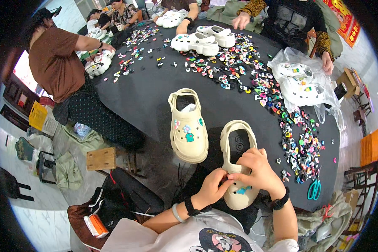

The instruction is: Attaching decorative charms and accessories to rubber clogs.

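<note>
- Lower centre of the frame: the left hand (212, 189) and right hand (256, 170) meet on top of a cream clog (238, 168) at the near edge of the dark surface (147, 96). The fingers (235, 176) of both are pressed together, pinching something small against its upper; what exactly is hidden.
- This clog shows one blue charm (242, 190) so far, so it looks early on.
- Just beyond, left of centre, the matching second cream clog (188, 126) lies untouched with about four charms (189, 132) in place, seemingly further along.
- Lower right: one pair of teal scissors (314, 189).
- Right and upper middle: loose charms (298, 143), far too many to count.
- Far top: two white clogs (203, 40) near other people's hands; more lie beyond.
</note>
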`<state>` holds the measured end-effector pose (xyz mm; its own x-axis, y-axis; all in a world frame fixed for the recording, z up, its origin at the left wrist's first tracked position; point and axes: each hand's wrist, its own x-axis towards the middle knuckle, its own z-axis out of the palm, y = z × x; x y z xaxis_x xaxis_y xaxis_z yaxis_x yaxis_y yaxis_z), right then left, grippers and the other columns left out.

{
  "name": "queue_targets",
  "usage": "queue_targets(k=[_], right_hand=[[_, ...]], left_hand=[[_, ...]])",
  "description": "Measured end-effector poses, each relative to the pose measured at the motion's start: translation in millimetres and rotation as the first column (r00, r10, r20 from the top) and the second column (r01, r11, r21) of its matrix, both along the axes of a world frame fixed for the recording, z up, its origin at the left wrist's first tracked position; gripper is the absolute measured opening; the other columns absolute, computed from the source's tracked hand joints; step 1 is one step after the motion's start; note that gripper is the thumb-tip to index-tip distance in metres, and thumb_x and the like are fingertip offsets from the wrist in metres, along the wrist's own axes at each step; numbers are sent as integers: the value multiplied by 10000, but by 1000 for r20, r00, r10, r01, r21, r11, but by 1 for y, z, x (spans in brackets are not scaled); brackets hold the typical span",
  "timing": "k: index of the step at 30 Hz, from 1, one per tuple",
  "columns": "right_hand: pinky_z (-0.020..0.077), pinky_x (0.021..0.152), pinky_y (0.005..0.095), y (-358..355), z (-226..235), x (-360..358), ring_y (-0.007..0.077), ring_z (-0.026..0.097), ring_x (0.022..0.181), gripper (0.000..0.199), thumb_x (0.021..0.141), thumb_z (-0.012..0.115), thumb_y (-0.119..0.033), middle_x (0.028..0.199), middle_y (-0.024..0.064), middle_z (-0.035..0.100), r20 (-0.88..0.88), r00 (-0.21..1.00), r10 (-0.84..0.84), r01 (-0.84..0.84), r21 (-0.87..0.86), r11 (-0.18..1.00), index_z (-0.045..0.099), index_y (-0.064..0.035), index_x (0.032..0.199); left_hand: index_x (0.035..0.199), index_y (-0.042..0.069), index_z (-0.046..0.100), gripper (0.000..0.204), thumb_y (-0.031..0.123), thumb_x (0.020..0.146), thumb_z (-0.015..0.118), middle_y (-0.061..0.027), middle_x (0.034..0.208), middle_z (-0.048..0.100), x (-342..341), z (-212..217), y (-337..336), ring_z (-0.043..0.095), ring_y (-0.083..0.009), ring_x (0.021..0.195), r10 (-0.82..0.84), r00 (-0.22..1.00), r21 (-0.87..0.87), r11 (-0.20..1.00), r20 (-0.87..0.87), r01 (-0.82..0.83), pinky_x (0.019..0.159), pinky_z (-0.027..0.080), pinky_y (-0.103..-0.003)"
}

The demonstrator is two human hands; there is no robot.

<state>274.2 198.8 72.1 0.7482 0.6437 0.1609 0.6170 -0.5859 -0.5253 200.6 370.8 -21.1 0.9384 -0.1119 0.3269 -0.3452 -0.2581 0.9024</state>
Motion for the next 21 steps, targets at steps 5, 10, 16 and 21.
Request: queue_targets(k=[5,10,16,21], right_hand=[[331,744,375,0,-5,3,209,529,821,365,707,769,-427,737,17,608,-64,998,19,-16,56,998,681,-80,779],[319,831,361,-4,-19,5,199,529,868,264,711,796,-307,774,-3,620,-172,985,17,26,243,970,684,-78,779],[399,757,355,-5,-27,11,219,550,804,251,726,785,-236,764,47,611,-146,987,74,-19,345,939,652,-24,750],[380,786,343,-8,-31,11,211,551,836,238,760,768,-270,782,48,619,-296,949,107,24,405,914,691,-51,812]], left_hand=[[899,20,506,140,98,858,614,-142,749,516,10,-9,-3,535,-335,644,36,971,117,991,237,-66,566,438,-400],[859,26,523,101,98,847,592,-160,738,537,18,-8,-2,552,-354,645,31,941,186,977,337,-99,563,444,-434],[881,6,544,94,100,874,554,-173,779,581,28,-14,5,579,-369,673,-28,937,112,994,347,-12,593,469,-436],[879,3,542,91,93,879,549,-176,778,589,31,-13,5,586,-370,677,-80,933,114,993,351,42,601,476,-433]])
